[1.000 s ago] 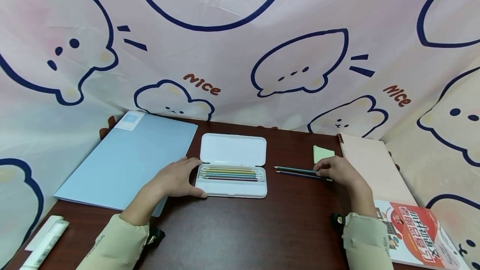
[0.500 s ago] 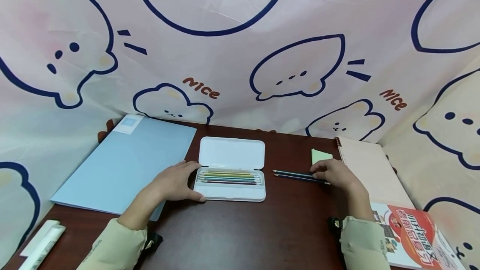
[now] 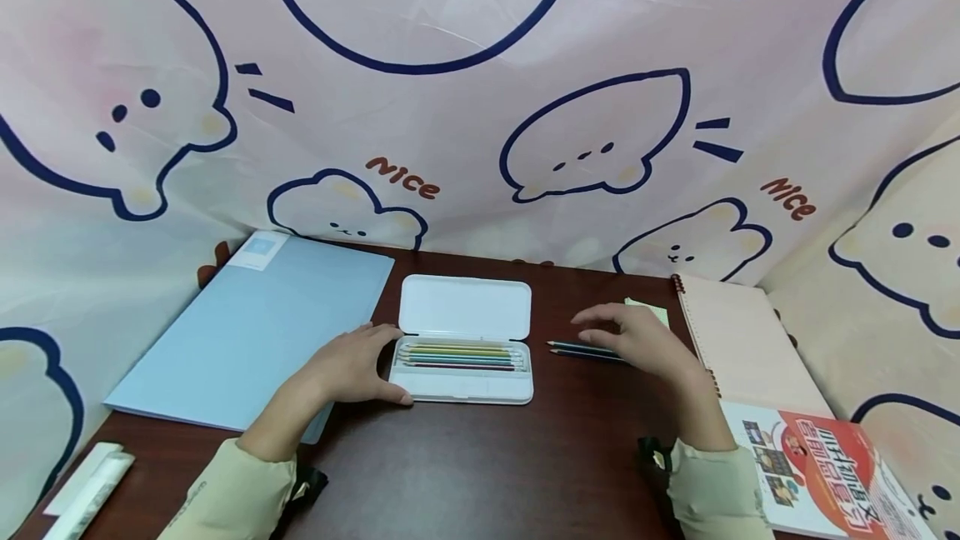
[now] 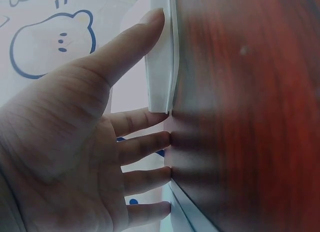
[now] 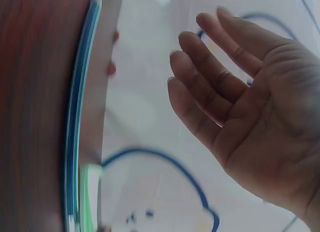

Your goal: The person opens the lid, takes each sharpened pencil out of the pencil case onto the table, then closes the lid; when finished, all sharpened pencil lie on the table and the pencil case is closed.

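An open white pencil case (image 3: 465, 307) lies mid-table with several coloured pencils (image 3: 457, 353) in its tray. My left hand (image 3: 371, 363) rests against its left end, thumb along the front edge and fingers straight; the left wrist view shows the thumb on the case's edge (image 4: 161, 66). Right of the case, two dark pencils (image 3: 577, 347) lie side by side on the table. My right hand (image 3: 618, 333) hovers just above their right part with fingers spread. In the right wrist view its palm (image 5: 250, 111) is empty.
A blue folder (image 3: 255, 323) lies at the left and a pink spiral notebook (image 3: 738, 340) at the right. A green note pad (image 3: 651, 307) shows behind my right hand. A printed booklet (image 3: 817, 465) sits front right, a white object (image 3: 90, 486) front left. A printed cloth hangs behind.
My right hand has lifted off the right ends of the two pencils and moved left above them, fingers spread. The left hand and the case have stayed put.
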### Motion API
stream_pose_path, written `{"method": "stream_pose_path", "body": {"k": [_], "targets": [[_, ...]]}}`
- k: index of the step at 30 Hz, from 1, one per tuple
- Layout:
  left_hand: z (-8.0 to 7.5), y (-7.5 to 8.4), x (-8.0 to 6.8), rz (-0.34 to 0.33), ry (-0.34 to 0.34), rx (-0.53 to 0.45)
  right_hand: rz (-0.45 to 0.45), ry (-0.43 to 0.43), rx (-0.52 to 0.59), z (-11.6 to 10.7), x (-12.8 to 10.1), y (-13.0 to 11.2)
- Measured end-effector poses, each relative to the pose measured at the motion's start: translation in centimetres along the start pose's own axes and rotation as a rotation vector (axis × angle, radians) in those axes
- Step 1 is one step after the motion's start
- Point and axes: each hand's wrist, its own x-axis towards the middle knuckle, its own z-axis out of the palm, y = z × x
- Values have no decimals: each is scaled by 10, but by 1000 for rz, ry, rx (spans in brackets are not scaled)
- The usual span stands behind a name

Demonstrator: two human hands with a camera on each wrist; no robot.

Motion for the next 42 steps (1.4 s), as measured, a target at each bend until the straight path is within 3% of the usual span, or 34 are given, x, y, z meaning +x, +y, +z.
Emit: {"method": "stream_pose_path", "body": {"k": [12,17,23,28,42], "targets": [[-1,4,-2,-16,-12,-2,-166,-196,34,48,32,-60],[-1,2,1,-9,-16,6,-146,-259,-46,64,42,-67],[-1,3,2,-8,-21,6,-106,-243,-110,76,46,-70],[-3,3,0,-12,-28,4,-128,-231,-165,81,48,-72],[0,2,1,-10,-18,11,-124,-228,-228,81,48,-80]]}}
